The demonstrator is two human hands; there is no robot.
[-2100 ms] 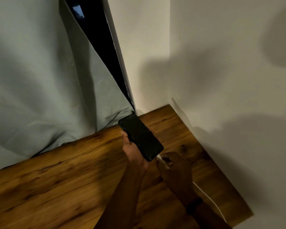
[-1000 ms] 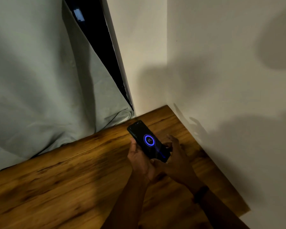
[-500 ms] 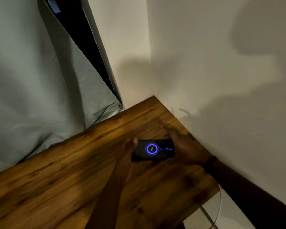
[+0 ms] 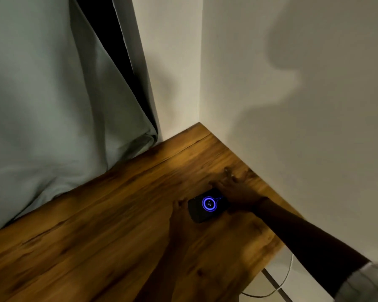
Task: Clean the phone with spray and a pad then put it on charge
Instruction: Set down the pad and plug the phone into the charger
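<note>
Status: phone (image 4: 207,204) is screen-up on the table (image 4: 96,236), near its right edge and close to the wall (image 4: 292,105), with its long axis roughly across the view. Screen is lit with a blue ring and a number inside. I read that as a charging animation, so the plug looks to be in and power flowing. Can't confirm the connector itself: the phone's right end is under the right hand (image 4: 234,190). A white cable (image 4: 288,277) loops down below the table's right edge, which fits. No spray or pad in view, so cleaning can't be checked from here; going by the charge screen, I'd judge we're at the last step. Left to do, as I see it: let go, pull both hands clear, leave the phone flat with no strain on the cable. Can't tell whether the phone is fully down on the wood or just above it; too dark and blurred. Poses: right forearm comes in from lower right, grey sleeve (image 4: 367,282) at the frame edge. Its palm is down over the phone's right end, fingers straight and spread toward the wall, wrapped round nothing, so released. Left hand (image 4: 181,216) comes up from the bottom with fingertips at the phone's left end. It's in shadow and smeared, so can't tell if it pinches the edge or only touches. Curtain (image 4: 42,105) drapes onto the table's far side, well apart from the phone.
</note>
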